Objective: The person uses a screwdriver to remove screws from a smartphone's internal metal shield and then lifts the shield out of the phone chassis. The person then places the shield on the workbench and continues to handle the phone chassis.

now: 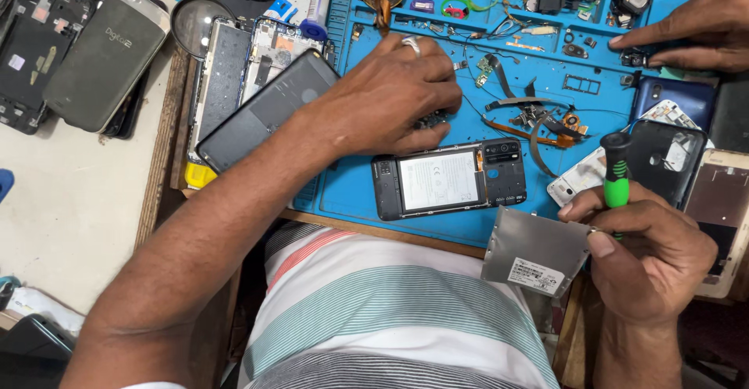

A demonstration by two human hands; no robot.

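My left hand [390, 100], a ring on one finger, rests on the blue repair mat [351, 190] with its fingertips pinched down on a small dark part [434, 118]. Just below it lies an opened phone [449, 180], back cover off, with the white battery and camera block showing. My right hand [647, 256], at the lower right off the mat's edge, grips a green and black screwdriver [616, 174] upright. Its thumb and finger also pinch a corner of a silver foil pouch [530, 248].
Another person's hand [694, 26] presses on a small part at the mat's top right. Loose flex cables, screws and tweezers [530, 112] litter the mat. A dark phone panel [265, 112] leans at the left. Phone shells are stacked at the right [671, 155] and on the far-left counter [105, 57].
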